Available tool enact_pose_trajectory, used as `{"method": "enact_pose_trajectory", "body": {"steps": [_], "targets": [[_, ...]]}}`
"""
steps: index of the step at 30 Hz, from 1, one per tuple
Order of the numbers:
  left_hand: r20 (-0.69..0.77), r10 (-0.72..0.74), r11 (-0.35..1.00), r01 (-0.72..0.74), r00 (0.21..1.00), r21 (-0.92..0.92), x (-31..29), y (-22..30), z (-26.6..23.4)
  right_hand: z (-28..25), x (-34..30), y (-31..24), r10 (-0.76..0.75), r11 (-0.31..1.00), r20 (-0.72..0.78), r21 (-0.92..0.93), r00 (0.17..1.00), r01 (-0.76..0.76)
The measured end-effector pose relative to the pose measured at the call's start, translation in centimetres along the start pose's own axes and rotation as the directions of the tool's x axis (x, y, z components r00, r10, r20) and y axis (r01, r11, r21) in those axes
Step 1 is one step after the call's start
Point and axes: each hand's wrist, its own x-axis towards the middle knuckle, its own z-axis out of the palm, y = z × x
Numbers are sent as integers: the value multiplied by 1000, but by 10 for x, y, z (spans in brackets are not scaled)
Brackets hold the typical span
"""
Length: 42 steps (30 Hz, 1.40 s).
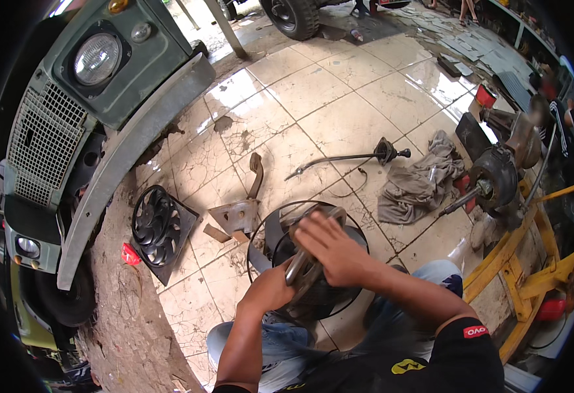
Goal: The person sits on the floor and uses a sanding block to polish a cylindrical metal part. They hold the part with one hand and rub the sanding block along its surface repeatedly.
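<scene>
Between my knees, a thick metal part with a shiny rounded edge (295, 268) is held tilted over a round black fan-like assembly (255, 259). My left hand (269, 288) is closed around the part's lower left edge. Flat against its upper face lies my right hand (331, 252), fingers stretched out and slightly blurred. Both hands hide much of the part, so its exact kind is unclear. Just beyond the assembly, a pedal with a metal bracket (236, 213) rests on the tiles.
A black electric fan (154, 226) lies left, near the vehicle's grey bumper (139, 121). Ahead are a long rod with a dark fitting (343, 157) and a crumpled grey cloth (421, 180). Right, a yellow stand (529, 285) stands beside a greasy mechanical assembly (500, 180).
</scene>
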Motion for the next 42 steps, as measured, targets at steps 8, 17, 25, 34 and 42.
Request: {"method": "enact_pose_trajectory", "body": {"steps": [8,17,25,34,42], "targets": [[5,28,999,-28,1000,22,4,2,-2,6,2,9,133,989,-143,90,981,-121],[-22,89,996,-89,996,0,6,-17,6,2,7,22,135,987,-151,103,979,-121],[17,73,990,-71,997,-122,-1,-13,5,7,2,48,322,916,-136,294,937,-272],[39,38,986,-31,999,-161,-1,-6,0,2,6,48,275,937,-164,269,947,-225],[17,75,981,-70,997,-179,1,-19,3,2,2,29,76,993,-175,98,982,-59]]}}
